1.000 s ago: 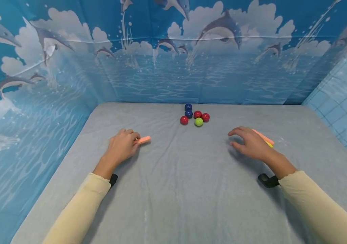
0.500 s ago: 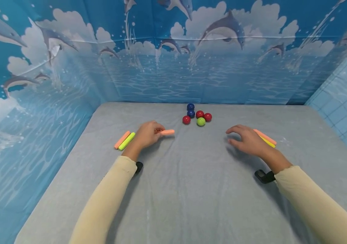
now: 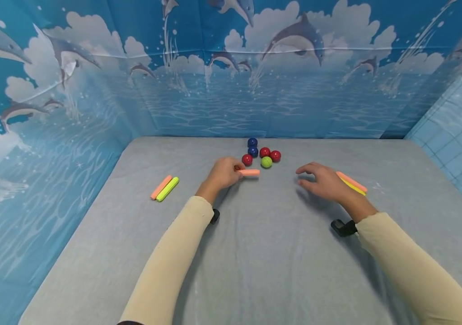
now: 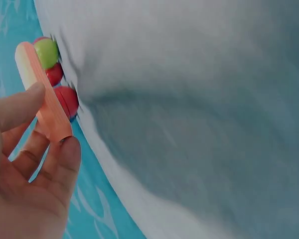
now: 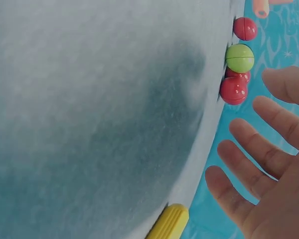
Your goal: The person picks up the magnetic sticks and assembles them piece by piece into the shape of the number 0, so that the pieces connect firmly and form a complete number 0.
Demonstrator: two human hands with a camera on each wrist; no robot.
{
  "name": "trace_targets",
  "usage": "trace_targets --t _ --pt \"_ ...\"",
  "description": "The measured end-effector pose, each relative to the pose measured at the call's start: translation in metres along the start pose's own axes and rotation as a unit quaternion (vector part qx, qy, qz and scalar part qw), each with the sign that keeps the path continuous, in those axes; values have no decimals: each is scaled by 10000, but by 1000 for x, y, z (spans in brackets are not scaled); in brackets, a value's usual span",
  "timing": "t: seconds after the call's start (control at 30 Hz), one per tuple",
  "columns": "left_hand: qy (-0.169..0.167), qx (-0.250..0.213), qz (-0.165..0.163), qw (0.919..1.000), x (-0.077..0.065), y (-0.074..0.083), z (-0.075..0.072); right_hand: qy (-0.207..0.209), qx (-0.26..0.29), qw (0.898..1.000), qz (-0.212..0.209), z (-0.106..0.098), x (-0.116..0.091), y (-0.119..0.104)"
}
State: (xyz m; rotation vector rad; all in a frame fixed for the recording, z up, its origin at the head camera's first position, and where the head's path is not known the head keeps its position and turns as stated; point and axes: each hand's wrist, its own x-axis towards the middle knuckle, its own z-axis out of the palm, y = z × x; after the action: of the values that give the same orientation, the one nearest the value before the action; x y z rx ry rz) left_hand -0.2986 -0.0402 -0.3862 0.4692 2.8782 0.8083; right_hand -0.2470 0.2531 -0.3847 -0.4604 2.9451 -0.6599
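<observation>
Grey cloth covers the counter (image 3: pixel 279 253). The person's right hand (image 3: pixel 321 181) is spread; the left hand (image 3: pixel 223 173) pinches an orange stick (image 3: pixel 250 172) near the clustered balls. Left, a second orange stick (image 3: pixel 161 187) lies beside a lime stick (image 3: pixel 167 189); right, a third orange stick (image 3: pixel 352 181) beside a yellow stick (image 3: pixel 356 188). Farthest back are three red balls (image 3: pixel 275 156), two blue balls (image 3: pixel 253 151), one green ball (image 3: pixel 266 162).

red balls (image 3: pixel 275 156) beside and behind green ball (image 3: pixel 266 162), blue balls (image 3: pixel 253 151) behind-left of it, curtain (image 3: pixel 231 104) barring beyond, left hand (image 3: pixel 223 173) and its stick (image 3: pixel 251 173) blocking front-left, right hand (image 3: pixel 320 180) farther off front-right, passable gap over cloth (image 3: pixel 277 189) before it between hands
</observation>
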Motion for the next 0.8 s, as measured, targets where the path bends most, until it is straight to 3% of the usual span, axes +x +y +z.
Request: trace_targets --t 0.17,0.37,0.67,0.8 --pt "2 129 -37 9999 9 8 8 -46 22 9999 92 1 7 1" --pt "-62 108 -52 9999 17 6 16 69 161 9998 78 7 16 -1" --pt "-71 115 -120 9998 23 6 21 -160 349 9981 482 11 35 -7" --pt "-68 -22 -139 9999 24 9 23 -108 378 9982 463 12 42 -9"
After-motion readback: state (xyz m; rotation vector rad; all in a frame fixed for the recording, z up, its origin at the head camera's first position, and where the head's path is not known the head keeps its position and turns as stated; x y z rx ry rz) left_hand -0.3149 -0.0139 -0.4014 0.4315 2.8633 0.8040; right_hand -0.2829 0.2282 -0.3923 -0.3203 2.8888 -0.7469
